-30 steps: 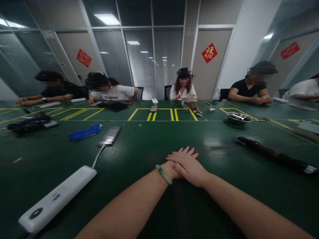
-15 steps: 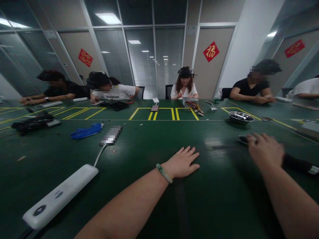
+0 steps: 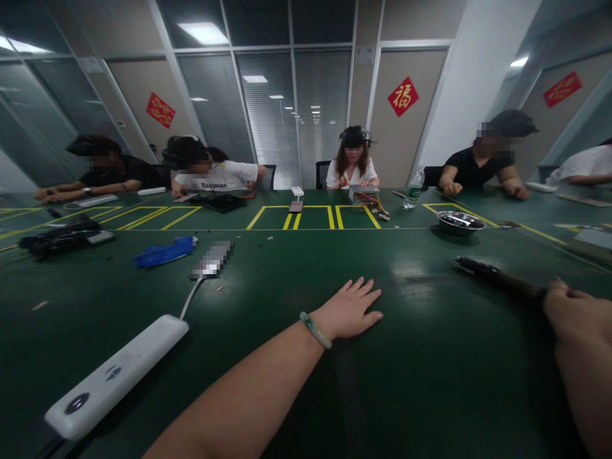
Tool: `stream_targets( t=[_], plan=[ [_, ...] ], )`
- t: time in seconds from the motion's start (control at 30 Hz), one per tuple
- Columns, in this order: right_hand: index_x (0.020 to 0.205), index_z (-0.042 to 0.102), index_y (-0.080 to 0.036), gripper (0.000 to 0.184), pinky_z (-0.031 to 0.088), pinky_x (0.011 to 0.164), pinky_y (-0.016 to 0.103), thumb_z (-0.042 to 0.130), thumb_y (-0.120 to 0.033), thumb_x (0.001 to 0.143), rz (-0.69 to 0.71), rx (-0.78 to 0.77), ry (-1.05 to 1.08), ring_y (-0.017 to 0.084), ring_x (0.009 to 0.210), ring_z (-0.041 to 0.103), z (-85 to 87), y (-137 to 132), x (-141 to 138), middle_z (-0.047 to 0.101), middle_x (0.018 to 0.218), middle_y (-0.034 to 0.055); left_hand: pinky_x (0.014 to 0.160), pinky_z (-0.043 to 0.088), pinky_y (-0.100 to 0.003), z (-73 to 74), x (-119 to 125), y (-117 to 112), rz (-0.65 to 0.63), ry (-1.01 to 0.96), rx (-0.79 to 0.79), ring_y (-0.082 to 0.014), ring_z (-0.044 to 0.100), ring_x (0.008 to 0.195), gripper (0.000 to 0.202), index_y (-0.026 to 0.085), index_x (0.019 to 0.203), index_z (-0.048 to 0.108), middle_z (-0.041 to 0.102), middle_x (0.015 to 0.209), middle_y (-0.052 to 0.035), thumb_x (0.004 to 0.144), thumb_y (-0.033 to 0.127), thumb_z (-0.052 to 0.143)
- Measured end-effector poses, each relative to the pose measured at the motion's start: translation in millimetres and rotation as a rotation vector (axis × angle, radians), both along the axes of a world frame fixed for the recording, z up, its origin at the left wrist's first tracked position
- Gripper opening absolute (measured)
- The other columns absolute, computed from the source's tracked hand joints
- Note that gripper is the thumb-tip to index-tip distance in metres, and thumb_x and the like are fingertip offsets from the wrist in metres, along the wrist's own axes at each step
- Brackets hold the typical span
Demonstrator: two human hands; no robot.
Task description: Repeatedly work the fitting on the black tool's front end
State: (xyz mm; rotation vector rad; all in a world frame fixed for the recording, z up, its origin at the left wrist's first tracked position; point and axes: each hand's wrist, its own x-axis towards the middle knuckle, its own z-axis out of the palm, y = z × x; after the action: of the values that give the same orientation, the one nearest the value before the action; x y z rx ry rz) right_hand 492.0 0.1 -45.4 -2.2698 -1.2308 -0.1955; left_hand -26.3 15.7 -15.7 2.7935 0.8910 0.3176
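My left hand [image 3: 351, 310] lies flat on the green table [image 3: 406, 370], fingers spread, holding nothing; a green bangle [image 3: 315, 329] rings its wrist. At the right side, my right hand [image 3: 576, 312] is closed around the rear part of a long black tool [image 3: 502, 277] that looks like an electric screwdriver. Its narrow dark end points left and away from me. The fingers are partly hidden by the back of the hand, and the tool's rear end is covered.
To the left lie a white power bank [image 3: 117, 376] cabled to a phone [image 3: 213, 260], a blue glove [image 3: 165, 252] and a black bundle [image 3: 64, 237]. Beyond stand a steel bowl [image 3: 460, 222], a water bottle [image 3: 414, 189] and a wired metal box [image 3: 364, 194]. Several people sit across the table.
My right hand has moved right along the black tool, from near its narrow end to its rear part, uncovering the front. My left hand stays in place.
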Motion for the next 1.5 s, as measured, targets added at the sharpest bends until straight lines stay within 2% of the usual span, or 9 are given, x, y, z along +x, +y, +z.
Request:
stream_targets(
  t=[0.1, 0.23, 0.4, 0.6, 0.73, 0.87, 0.97, 1.17, 1.5],
  plan=[
    [0.133, 0.055, -0.022, 0.089, 0.01, 0.09, 0.075, 0.024, -0.081, 0.074, -0.352, -0.001, 0.13, 0.057, 0.13, 0.017, 6.1, 1.2, -11.2, 0.038, 0.135, 0.0328, 0.115, 0.016, -0.045, 1.8, 0.7, -1.2, 0.011, 0.01, 0.039, -0.0239, 0.009, 0.145, 0.062, 0.025, 0.15, 0.015, 0.017, 0.156, -0.0044, 0.097, 0.056, 0.022],
    [0.124, 0.062, -0.015, 0.082, 0.022, 0.094, 0.069, 0.016, -0.071, 0.085, -0.222, -0.177, 0.045, 0.051, 0.126, 0.032, 36.5, 10.7, -79.4, 0.046, 0.127, 0.0317, 0.116, 0.011, -0.045, 11.3, 6.4, -5.4, 0.016, -0.021, 0.138, -0.0242, 0.0, 0.145, 0.071, 0.021, 0.151, 0.008, 0.012, 0.157, -0.0064, 0.094, 0.058, 0.03],
    [0.115, 0.066, -0.017, 0.069, 0.039, 0.088, 0.061, 0.013, -0.056, 0.094, 0.254, -0.268, -0.024, 0.041, 0.11, 0.051, 40.0, 18.6, -217.3, 0.058, 0.116, 0.0212, 0.118, 0.007, -0.041, 28.0, 15.9, -18.4, 0.015, -0.119, 0.277, -0.0215, -0.004, 0.145, 0.077, 0.02, 0.151, 0.004, 0.007, 0.158, -0.0055, 0.093, 0.057, 0.038],
    [0.136, 0.047, -0.029, 0.05, 0.028, 0.108, 0.051, 0.03, -0.053, 0.095, 1.206, -0.075, 0.041, 0.029, 0.133, 0.032, 12.8, 0.8, -323.7, 0.04, 0.143, 0.0084, 0.118, 0.013, -0.042, 36.7, 15.3, -29.1, 0.102, -0.204, 0.291, -0.0227, 0.003, 0.145, 0.071, 0.023, 0.151, 0.008, 0.005, 0.158, -0.006, 0.094, 0.057, 0.033],
    [0.142, 0.037, -0.026, 0.051, 0.04, 0.102, 0.038, 0.033, -0.049, 0.097, 1.155, 0.007, 0.26, 0.021, 0.122, 0.047, 41.8, -7.5, -310.1, 0.045, 0.137, 0.009, 0.115, 0.023, -0.044, 35.0, 12.0, -23.0, 0.168, -0.248, 0.257, -0.024, 0.015, 0.144, 0.065, 0.025, 0.15, 0.01, 0.014, 0.157, -0.006, 0.096, 0.054, 0.032],
    [0.107, 0.065, -0.023, 0.035, 0.048, 0.079, 0.035, 0.058, -0.049, 0.084, 0.908, -0.269, -0.007, 0.021, 0.089, 0.06, 71.5, -18.4, -264.9, 0.062, 0.103, 0.0067, 0.11, 0.031, -0.042, 28.0, 9.6, -13.0, 0.157, -0.214, 0.237, -0.0237, 0.036, 0.135, 0.069, 0.023, 0.148, 0.021, 0.035, 0.149, -0.0083, 0.091, 0.05, 0.048],
    [0.089, 0.069, -0.024, 0.027, 0.045, 0.062, 0.029, 0.072, -0.045, 0.072, 0.88, -0.521, -0.111, 0.02, 0.074, 0.06, 78.3, -29.2, -246.6, 0.063, 0.086, 0.0029, 0.103, 0.039, -0.04, 22.2, 9.1, -8.7, 0.125, -0.138, 0.217, -0.0226, 0.047, 0.125, 0.056, 0.025, 0.14, 0.037, 0.049, 0.138, -0.0062, 0.09, 0.043, 0.053],
    [0.075, 0.067, -0.025, 0.004, 0.036, 0.053, 0.026, 0.07, -0.029, 0.075, 0.798, -0.587, -0.184, 0.018, 0.065, 0.059, 74.6, -35.6, -263.4, 0.063, 0.072, 0.0002, 0.09, 0.045, -0.036, 21.7, 12.5, -10.1, 0.164, -0.081, 0.209, -0.0208, 0.057, 0.106, 0.039, 0.025, 0.127, 0.049, 0.059, 0.119, -0.0044, 0.091, 0.039, 0.051],
    [0.094, 0.068, -0.024, 0.015, 0.046, 0.073, 0.029, 0.055, -0.03, 0.089, 0.789, -0.028, -0.044, 0.017, 0.083, 0.059, 58.4, -21.0, -284.1, 0.065, 0.092, 0.0019, 0.073, 0.047, -0.033, 36.4, 7.2, -12.1, 0.218, 0.026, 0.172, -0.0218, 0.058, 0.088, 0.024, 0.024, 0.103, 0.058, 0.061, 0.095, -0.0038, 0.082, 0.036, 0.056]
  ],
)
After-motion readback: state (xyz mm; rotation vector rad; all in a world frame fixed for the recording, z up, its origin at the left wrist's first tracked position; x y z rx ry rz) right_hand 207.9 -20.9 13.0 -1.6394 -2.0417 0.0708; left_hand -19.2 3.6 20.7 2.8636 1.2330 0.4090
